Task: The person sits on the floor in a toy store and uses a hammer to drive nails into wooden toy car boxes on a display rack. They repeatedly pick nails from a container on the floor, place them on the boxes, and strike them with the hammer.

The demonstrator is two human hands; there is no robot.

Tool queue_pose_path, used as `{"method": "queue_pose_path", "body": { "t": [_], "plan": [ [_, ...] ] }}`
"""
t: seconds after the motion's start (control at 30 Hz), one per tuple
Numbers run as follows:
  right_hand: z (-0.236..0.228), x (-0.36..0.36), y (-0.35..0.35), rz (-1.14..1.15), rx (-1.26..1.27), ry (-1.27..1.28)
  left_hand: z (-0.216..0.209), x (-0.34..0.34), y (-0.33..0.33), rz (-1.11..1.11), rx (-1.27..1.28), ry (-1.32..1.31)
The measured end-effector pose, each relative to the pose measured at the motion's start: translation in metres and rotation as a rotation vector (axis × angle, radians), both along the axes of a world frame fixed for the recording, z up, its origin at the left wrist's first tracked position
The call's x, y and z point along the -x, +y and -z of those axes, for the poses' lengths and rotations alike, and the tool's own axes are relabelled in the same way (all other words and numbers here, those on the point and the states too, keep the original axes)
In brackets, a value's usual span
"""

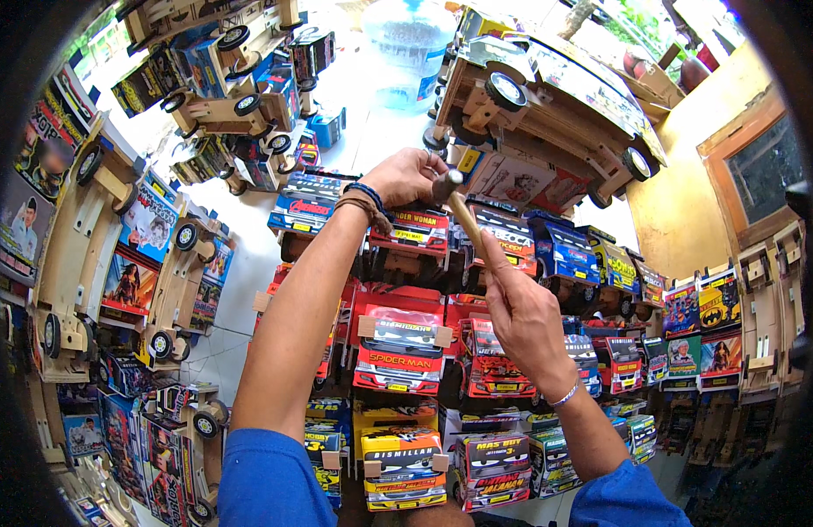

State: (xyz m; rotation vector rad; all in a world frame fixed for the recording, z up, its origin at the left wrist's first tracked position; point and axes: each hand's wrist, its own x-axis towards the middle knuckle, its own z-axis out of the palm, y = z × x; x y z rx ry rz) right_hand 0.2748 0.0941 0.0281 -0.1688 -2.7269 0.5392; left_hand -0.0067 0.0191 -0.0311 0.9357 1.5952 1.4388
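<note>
My right hand [528,312] grips the wooden handle of a hammer [464,217]. Its dark metal head is up beside the fingertips of my left hand [405,179]. Those fingers are pinched together at the top of a red toy truck [419,234]; anything between them is too small or hidden to make out. Directly to its left stands a blue-fronted toy truck [303,211], and to its right an orange-red one [509,240]. Below my hands, a red toy truck [398,351] has small wooden blocks sticking out at both sides of its windshield.
Rows of printed wooden toy trucks fill the floor, including a yellow-orange one [404,470] nearest me. More lie on their sides at the left [152,290]. A large upturned toy truck [547,132] sits at the far right. A clear plastic water jug [405,53] stands at the back.
</note>
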Motion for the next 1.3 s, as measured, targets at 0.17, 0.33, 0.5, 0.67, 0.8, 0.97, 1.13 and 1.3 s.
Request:
{"method": "queue_pose_path", "body": {
  "t": [0.17,0.33,0.5,0.67,0.8,0.97,1.13,1.3],
  "plan": [
    [-0.002,-0.002,-0.008,0.041,-0.128,-0.113,-0.001,0.002,-0.002,0.044,-0.021,-0.032],
    [0.003,0.001,-0.012,0.06,-0.028,0.043,-0.005,0.001,-0.003,0.027,0.016,0.004],
    [0.005,-0.003,-0.011,0.086,-0.121,-0.16,-0.008,0.0,-0.005,0.035,0.003,-0.054],
    [0.002,-0.004,-0.005,0.037,-0.068,0.074,-0.006,-0.001,-0.003,0.041,0.014,-0.027],
    [0.004,-0.003,-0.003,0.05,-0.163,-0.152,-0.007,0.001,-0.005,0.055,0.086,0.067],
    [0.005,-0.007,-0.001,0.005,-0.111,0.002,-0.009,-0.002,-0.007,0.059,0.065,0.034],
    [0.005,-0.005,0.001,-0.003,-0.125,0.008,-0.01,-0.001,-0.006,0.053,0.052,0.031],
    [0.001,-0.005,0.002,-0.005,-0.174,-0.143,-0.008,-0.002,-0.005,0.009,0.107,0.097]
  ]
}}
